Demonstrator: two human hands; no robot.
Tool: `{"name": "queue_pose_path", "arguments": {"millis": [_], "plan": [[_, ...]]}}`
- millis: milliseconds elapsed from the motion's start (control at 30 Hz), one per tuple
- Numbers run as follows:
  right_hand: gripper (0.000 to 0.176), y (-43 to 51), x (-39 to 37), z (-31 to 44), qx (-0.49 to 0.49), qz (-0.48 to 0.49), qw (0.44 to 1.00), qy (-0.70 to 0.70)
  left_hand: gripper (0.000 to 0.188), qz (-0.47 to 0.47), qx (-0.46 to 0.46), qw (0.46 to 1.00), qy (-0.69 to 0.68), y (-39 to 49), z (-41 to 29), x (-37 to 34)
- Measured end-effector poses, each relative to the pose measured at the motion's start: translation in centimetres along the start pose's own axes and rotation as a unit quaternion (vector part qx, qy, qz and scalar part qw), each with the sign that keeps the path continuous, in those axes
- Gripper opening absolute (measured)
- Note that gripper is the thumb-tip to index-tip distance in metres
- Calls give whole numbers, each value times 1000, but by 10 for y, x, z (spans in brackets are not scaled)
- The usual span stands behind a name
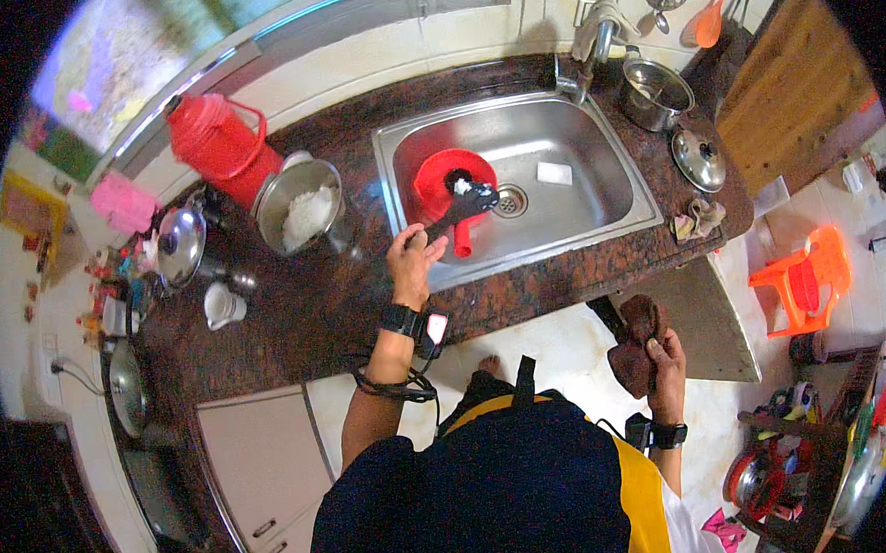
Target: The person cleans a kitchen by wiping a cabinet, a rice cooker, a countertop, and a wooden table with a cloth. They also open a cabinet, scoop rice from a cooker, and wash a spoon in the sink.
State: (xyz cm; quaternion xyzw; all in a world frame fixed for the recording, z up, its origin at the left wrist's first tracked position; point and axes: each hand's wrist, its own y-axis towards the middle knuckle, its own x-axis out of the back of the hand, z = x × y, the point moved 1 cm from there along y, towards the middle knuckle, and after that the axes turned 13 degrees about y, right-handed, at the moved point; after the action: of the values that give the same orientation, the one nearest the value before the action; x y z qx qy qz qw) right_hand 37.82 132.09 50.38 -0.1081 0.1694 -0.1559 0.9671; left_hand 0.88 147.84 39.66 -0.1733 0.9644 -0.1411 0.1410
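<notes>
My left hand (410, 259) is at the near left edge of the steel sink (596, 193), closed on the handle of a black ladle or rice spoon (476, 198). White bits cling to the spoon's head, which is over a red plastic dipper (437, 173) in the sink. A white block (554, 173) lies by the drain. In my right hand (665, 351), low in front of the counter at the right, is a dark brown cloth (633, 356). A steel pot (301, 224) holding white rice or flour stands left of the sink.
A red thermos jug (222, 145), a glass-lidded pot (181, 245) and a white cup (225, 306) stand at the left. Right of the faucet (598, 54) are a steel saucepan (651, 96), a lid (698, 159) and a crumpled rag (699, 219). A cabinet door (700, 315) hangs open below.
</notes>
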Motion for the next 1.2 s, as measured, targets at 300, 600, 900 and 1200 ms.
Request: {"name": "queue_pose_path", "arguments": {"millis": [300, 600, 900, 1200], "plan": [[24, 98, -23, 12, -21, 30, 999, -24, 68, 18, 81, 987, 136, 97, 34, -25], [20, 251, -51, 48, -48, 185, 981, -14, 59, -56, 33, 951, 301, 78, 12, -58], [25, 391, -65, 60, -188, 325, 927, 1, 54, -75, 60, 933, 347, 120, 114, -21], [44, 606, -153, 14, 94, 344, 905, -234, 64, -5, 179, 828, 532, 155, 139, -5]]}}
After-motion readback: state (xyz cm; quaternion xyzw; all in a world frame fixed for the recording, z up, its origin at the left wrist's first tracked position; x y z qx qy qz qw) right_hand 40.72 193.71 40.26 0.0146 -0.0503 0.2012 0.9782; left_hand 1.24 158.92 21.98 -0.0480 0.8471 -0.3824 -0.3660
